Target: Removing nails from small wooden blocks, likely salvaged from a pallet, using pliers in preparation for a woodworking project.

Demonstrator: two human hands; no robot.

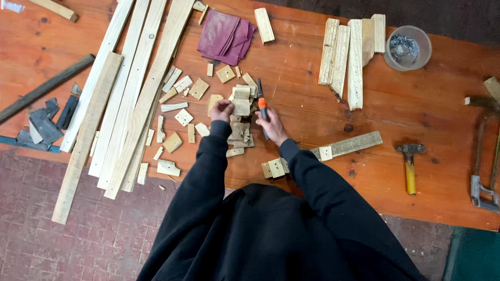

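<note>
My left hand pinches a small pale wood block at the middle of the orange-brown workbench. My right hand grips a tool with an orange and black handle, its tip pointing away from me beside that block. A heap of small wood offcuts lies under and between both hands. Black sleeves cover both my arms.
Long pale planks lean over the bench's left edge. Purple cloth lies at the back, short wood pieces and a clear cup of metal bits at the back right. A yellow-handled hammer, a hacksaw and a slat lie right.
</note>
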